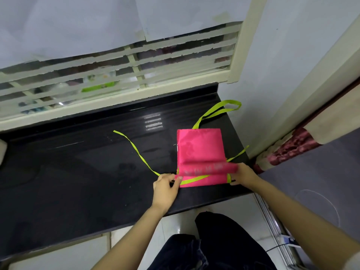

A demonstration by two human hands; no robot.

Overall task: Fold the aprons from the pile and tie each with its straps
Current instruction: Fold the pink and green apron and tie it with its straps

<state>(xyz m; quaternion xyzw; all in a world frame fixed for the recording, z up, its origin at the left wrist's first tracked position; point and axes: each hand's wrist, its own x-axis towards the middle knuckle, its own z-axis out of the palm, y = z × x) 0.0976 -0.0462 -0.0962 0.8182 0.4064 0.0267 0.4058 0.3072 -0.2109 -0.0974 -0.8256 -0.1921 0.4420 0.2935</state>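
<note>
A pink apron point(199, 147), folded into a narrow rectangle, lies on the right end of the black counter point(78, 172). Its near end is rolled up into a tube point(208, 169). My left hand point(165, 185) pinches the roll's left end, and my right hand point(243, 175) grips its right end. A lime-green waist strap point(136, 151) trails left across the counter, and part of it crosses under the roll. The green neck loop point(220, 110) lies beyond the apron's far edge. A short green strap end point(238, 153) sticks out to the right.
A louvred window point(116, 67) runs along the back of the counter. A wall point(282, 75) closes off the counter's right end. My dark trousers point(210, 246) and the tiled floor are below the counter's front edge. A pale object point(3, 151) sits at the far left.
</note>
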